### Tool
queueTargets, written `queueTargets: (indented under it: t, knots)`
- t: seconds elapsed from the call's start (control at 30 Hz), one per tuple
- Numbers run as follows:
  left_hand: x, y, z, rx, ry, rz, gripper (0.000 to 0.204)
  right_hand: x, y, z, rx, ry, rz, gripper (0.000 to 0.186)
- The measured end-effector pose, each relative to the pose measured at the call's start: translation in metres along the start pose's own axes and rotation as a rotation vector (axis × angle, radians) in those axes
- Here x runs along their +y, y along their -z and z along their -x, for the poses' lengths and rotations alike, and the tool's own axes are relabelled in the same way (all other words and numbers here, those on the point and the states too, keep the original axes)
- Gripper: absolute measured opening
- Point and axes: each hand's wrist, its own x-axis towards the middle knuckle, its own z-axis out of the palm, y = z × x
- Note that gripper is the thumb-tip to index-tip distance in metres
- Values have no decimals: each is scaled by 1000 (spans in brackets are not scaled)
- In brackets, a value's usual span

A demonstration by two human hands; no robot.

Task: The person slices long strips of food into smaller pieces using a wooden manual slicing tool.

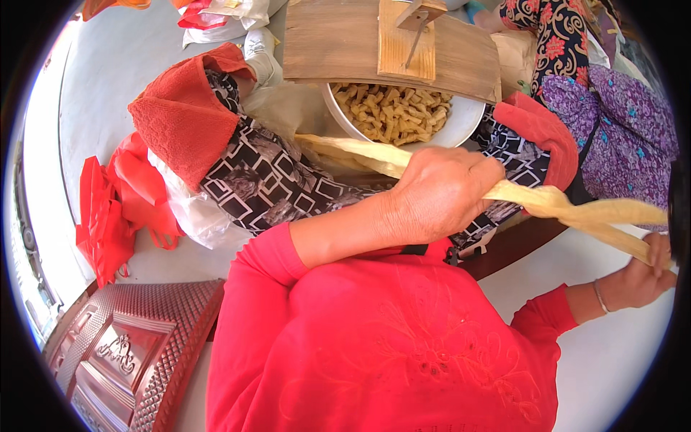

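Many pieces (396,111) already lie in the bowl (468,121), while the strip (551,203), clasped in the left hand (448,193) and pinched by the right hand (640,279), is still long

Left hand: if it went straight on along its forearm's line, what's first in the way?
In the picture, the left hand would first meet the black-and-white patterned trouser leg to its right; depth is unclear, so it might pass above.

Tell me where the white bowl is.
In the head view, the bowl sits top centre, partly hidden by the wooden board, beyond the left hand.
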Motion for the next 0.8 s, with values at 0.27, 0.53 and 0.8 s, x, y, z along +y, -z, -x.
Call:
queueTargets:
  t: [0.27,0.53,0.8]
  knots:
    - [34,100,25,42,645,421,21,30,53,43,90,-80,989,37]
    - [47,127,71,-402,605,351,23,83,-18,96,-109,-300,1093,27]
    - [84,97,28,-256,-319,-115,45,146,-103,86,-929,-212,816,44]
